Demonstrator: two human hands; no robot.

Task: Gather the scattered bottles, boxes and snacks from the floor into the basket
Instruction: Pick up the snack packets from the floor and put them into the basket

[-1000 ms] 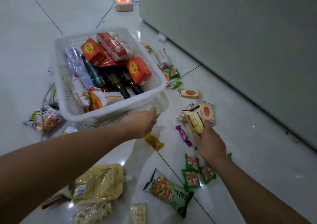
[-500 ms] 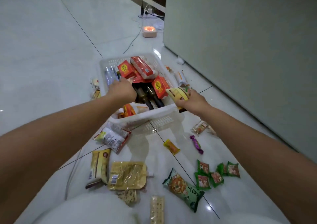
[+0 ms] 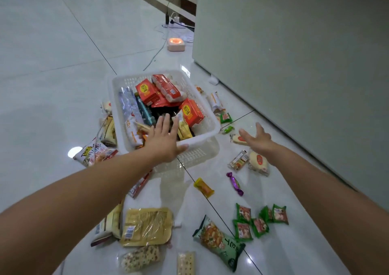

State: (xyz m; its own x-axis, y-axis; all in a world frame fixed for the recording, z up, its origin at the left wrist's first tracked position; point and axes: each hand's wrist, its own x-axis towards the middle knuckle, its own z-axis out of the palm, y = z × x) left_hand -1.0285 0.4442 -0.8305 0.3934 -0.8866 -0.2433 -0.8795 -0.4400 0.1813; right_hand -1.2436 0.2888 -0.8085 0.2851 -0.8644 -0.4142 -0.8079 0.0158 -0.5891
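A white plastic basket (image 3: 207, 114) stands on the floor, holding orange boxes (image 3: 192, 112), dark bottles and snack packs. My left hand (image 3: 164, 142) hovers over its near rim with straight, spread fingers and holds nothing. To the right of the basket my right hand (image 3: 257, 141) is open and empty, above a small round cake pack (image 3: 237, 139). A yellow snack (image 3: 184, 129) lies inside the basket near the front. Loose on the floor are a yellow candy (image 3: 203, 187), a purple candy (image 3: 235, 183), several small green packets (image 3: 260, 221) and a green chip bag (image 3: 219, 243).
A grey cabinet wall (image 3: 294, 64) runs along the right. A glowing pink device (image 3: 176, 44) with a cable and a power strip (image 3: 173, 23) lie beyond the basket. More snack packs lie left of the basket (image 3: 94, 152) and near me, among them a yellow pouch (image 3: 147, 226).
My right hand let go of the yellow snack into the basket and pulled back to the right, empty. My left hand opened flat over the basket's front.
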